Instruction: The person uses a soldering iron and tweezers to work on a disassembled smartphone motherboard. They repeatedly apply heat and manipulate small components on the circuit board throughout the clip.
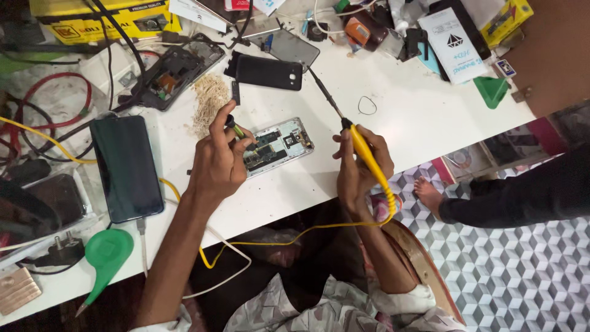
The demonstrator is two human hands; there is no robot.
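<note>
While seen from above, over a white tabletop: opened phone lying face-down with back removed, circuit board exposed, at the tabletop's near-centre. Left hand just left of the phone, touching its left edge, grip pinched on a small dark-and-green tool whose tip angles down toward the board; possibly a screwdriver, too small to tell. Right hand just right of the phone, apart from it, grip closed around a yellow-handled soldering iron, its dark metal shaft pointing up and away from the phone toward the far side of the tabletop. Yellow cord trailing from the handle, hanging below the tabletop's edge.

Left of the hands, a dark smartphone lying screen-up with a cable plugged in at its near end. Beyond the opened phone, a black back cover, a heap of pale fibrous shavings, and another dismantled handset. Green suction-style opening tool near the lower left corner. Yellow box at the far left edge. Another person's bare foot and dark sleeve at right, above a patterned floor.
</note>
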